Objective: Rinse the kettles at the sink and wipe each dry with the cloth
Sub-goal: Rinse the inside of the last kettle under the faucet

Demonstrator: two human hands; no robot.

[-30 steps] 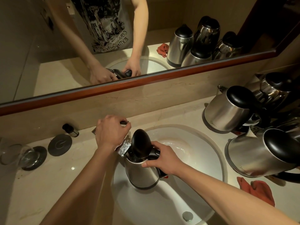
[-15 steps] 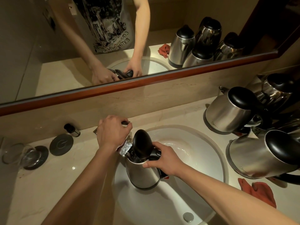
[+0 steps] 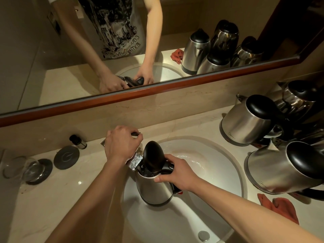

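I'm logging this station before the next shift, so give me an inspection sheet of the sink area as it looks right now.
Surface: beige stone counter with a white sink.
Job's things: kettle upright in the sink, lid raised, under the tap; three more kettles on the right; red cloth beside them.
Clutter: glass, two dark coasters, small bottle.
Grippers: left hand on the tap handle; right hand grips the kettle's handle.
Cables: nothing seen.
Surroundings: mirror above the backsplash.
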